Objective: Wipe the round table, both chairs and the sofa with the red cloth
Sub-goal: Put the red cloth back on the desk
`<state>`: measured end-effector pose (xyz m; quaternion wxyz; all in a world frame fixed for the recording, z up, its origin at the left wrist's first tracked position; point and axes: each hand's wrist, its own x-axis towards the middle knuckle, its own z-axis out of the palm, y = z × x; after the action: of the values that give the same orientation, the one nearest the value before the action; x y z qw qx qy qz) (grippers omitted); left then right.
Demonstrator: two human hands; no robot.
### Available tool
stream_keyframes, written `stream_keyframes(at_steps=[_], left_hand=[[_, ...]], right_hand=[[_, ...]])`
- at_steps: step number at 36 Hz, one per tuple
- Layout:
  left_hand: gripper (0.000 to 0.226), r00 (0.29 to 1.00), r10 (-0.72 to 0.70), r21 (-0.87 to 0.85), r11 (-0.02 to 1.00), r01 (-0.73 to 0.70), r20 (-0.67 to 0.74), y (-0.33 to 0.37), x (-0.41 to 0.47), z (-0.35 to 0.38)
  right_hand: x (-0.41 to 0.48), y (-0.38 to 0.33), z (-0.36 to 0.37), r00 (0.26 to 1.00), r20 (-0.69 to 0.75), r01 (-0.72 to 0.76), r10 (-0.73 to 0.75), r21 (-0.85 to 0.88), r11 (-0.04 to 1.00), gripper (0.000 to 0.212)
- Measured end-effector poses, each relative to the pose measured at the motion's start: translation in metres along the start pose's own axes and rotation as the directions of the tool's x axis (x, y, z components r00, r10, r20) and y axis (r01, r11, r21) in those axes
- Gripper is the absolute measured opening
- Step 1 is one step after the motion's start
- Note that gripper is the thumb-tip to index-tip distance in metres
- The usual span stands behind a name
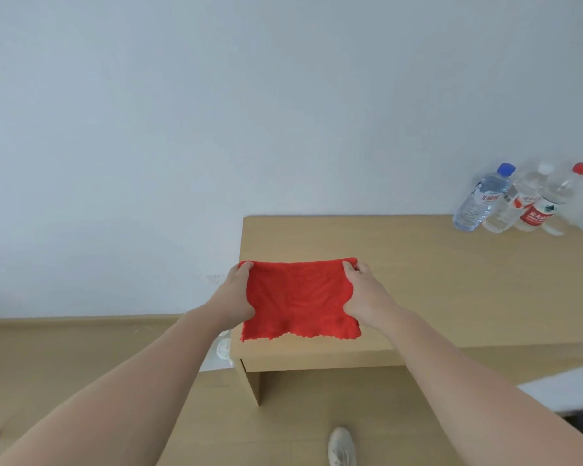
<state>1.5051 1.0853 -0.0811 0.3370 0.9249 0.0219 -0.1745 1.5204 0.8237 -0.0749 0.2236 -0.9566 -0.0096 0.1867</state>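
1. Head view: the red cloth is stretched flat between both hands, over the near left corner of a light wooden desk. Its frayed lower edge lies close to the desk's near edge.
2. Whether the cloth rests on the desk top or is held just above it cannot be told.
3. The left hand grips the cloth's left side. Its fingers are curled round the bunched edge, which reaches just past the desk's left edge.
4. The right hand grips the cloth's right side in the same way, with the thumb on top near the upper corner and the fingers tucked under the fabric.
5. Both bare forearms reach forward from the bottom corners of the picture.
6. At the far right corner of the desk, against the pale wall, stands a tight cluster of clear plastic bottles. It includes a blue-capped bottle, a white-capped bottle and a red-capped bottle with a red label.
7. A wall socket sits low on the wall, just left of the desk.
8. A pale shoe stands on the wooden floor in front of the desk.
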Motion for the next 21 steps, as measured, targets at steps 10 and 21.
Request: stream_keyframes(at_steps=[10, 21], left_hand=[[0.089, 0.975, -0.215, 0.089, 0.974, 0.21, 0.054, -0.016, 0.089, 0.032], [0.082, 0.916, -0.401, 0.42, 0.826, 0.375, -0.03, -0.031, 0.132, 0.068]], right_hand=[[0.114, 0.031, 0.009, 0.973, 0.232, 0.038, -0.015, -0.098, 0.994, 0.086], [0.162, 0.065, 0.015, 0.943, 0.315, 0.218, -0.109, -0.334, 0.917, 0.086]])
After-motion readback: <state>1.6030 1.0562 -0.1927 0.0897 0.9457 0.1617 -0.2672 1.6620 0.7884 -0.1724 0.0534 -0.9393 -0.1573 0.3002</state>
